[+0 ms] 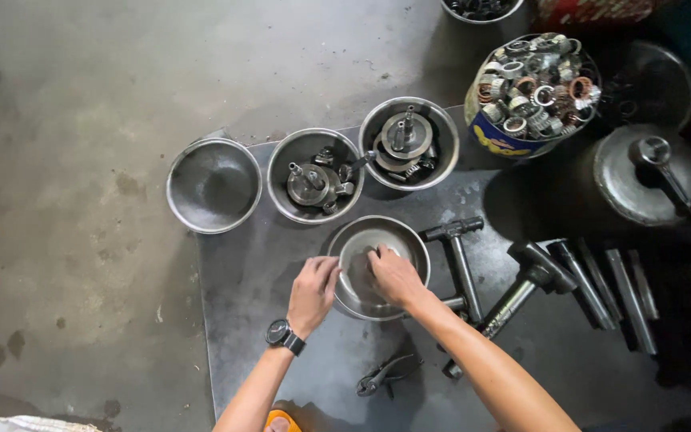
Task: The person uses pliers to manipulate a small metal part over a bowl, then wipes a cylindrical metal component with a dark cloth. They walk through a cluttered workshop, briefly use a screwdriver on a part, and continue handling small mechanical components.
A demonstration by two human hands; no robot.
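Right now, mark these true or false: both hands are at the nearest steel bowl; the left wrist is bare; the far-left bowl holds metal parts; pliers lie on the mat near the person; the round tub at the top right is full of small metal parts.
1. Both hands are at the nearest steel bowl. True: left hand on its rim, right hand inside.
2. The left wrist is bare. False: it wears a black watch.
3. The far-left bowl holds metal parts. False: it looks empty.
4. Pliers lie on the dark mat. True.
5. The round tub is full of small metal parts. True.
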